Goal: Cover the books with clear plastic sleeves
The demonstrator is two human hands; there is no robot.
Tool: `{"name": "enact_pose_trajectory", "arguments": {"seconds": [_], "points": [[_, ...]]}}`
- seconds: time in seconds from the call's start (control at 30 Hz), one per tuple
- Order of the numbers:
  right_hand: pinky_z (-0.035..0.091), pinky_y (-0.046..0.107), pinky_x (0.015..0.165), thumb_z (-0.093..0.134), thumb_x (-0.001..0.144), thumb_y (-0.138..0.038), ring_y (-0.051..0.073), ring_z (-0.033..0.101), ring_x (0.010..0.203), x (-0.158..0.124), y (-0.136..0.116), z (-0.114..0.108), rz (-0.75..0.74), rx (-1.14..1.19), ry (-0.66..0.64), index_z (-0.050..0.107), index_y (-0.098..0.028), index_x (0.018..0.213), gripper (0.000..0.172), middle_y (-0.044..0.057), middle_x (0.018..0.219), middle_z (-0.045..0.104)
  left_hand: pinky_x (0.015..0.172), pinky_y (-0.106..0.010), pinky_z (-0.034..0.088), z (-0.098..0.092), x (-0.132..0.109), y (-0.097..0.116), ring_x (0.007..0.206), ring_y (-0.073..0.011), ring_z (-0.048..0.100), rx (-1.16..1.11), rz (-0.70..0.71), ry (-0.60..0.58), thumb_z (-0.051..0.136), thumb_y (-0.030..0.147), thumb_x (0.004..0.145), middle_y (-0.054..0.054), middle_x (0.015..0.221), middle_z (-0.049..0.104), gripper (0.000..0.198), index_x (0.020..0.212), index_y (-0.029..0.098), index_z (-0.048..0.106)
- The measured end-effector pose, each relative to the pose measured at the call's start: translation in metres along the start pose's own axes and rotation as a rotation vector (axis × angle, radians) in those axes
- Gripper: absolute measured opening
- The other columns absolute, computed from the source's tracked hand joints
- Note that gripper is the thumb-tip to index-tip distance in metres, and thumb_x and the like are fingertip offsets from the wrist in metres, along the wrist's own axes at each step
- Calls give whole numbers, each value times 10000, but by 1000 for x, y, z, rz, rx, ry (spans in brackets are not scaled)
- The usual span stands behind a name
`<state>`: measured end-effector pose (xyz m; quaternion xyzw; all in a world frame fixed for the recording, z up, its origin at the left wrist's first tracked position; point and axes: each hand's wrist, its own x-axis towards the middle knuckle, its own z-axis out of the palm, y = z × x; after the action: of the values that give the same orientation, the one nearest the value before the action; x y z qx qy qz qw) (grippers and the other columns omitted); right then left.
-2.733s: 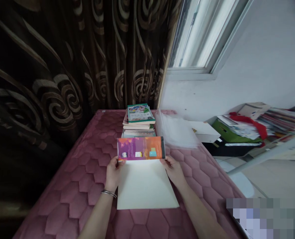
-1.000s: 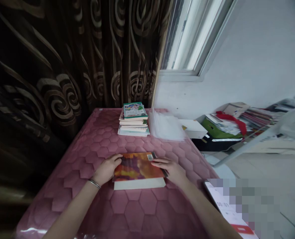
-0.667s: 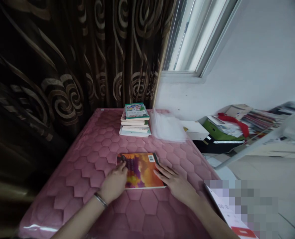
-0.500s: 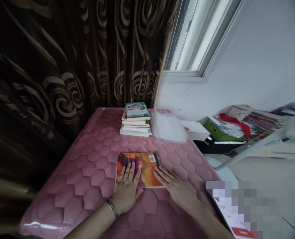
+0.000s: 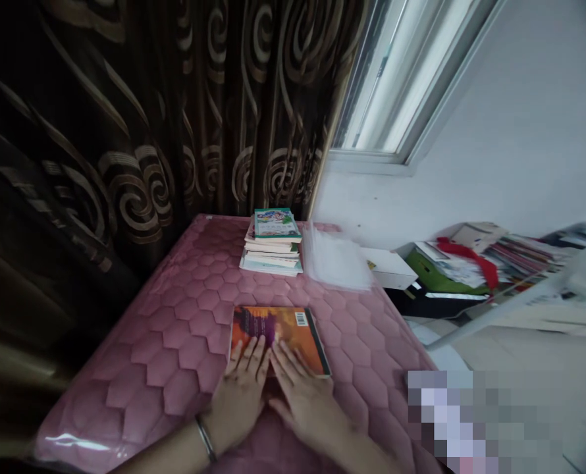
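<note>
An orange and purple book (image 5: 283,329) lies shut, back cover up with its barcode showing, on the pink quilted table (image 5: 174,342). My left hand (image 5: 243,388), a bangle on its wrist, lies flat with fingers stretched over the book's near edge. My right hand (image 5: 303,395) lies flat right beside it, fingers spread on the same cover. Neither hand grips anything.
A stack of books (image 5: 273,250) with a green cover on top stands at the table's far edge, next to a pile of clear plastic sleeves (image 5: 335,263). A dark patterned curtain (image 5: 149,131) hangs behind. Boxes and papers (image 5: 471,263) clutter the floor at right.
The book, held open before, was closed and laid flat. My right hand slid from the book's right side onto the cover beside my left hand.
</note>
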<state>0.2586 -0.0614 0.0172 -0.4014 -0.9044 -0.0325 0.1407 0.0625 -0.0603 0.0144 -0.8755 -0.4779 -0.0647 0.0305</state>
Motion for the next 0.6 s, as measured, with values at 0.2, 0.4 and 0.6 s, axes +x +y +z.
{"name": "enact_pose_trajectory", "arguments": {"seconds": [0.2, 0.4, 0.6], "points": [[395, 474, 1051, 557, 836, -333, 324, 275, 1391, -34, -4, 30, 225, -99, 98, 114, -89, 1507, 841, 169, 1536, 209, 1104, -429, 342, 6, -21, -18, 1413, -240, 252, -12, 50, 91, 439, 164, 851, -107, 1545, 235, 739, 1510, 174, 104], [338, 527, 1078, 554, 854, -340, 345, 327, 1364, -61, 21, 26, 307, -186, 157, 280, -86, 1467, 717, 183, 1491, 333, 1063, -489, 387, 4, -22, -46, 1333, -295, 406, 121, 75, 86, 447, 175, 854, -153, 1478, 371, 624, 1462, 151, 310], [411, 463, 1035, 537, 871, -212, 324, 429, 1303, -16, 12, 26, 155, -215, 155, 508, -50, 1316, 474, 212, 1419, 442, 899, -409, 530, -19, 16, -30, 1229, -287, 530, 225, 239, -33, 407, -6, 787, -154, 1401, 487, 634, 1395, 169, 438]]}}
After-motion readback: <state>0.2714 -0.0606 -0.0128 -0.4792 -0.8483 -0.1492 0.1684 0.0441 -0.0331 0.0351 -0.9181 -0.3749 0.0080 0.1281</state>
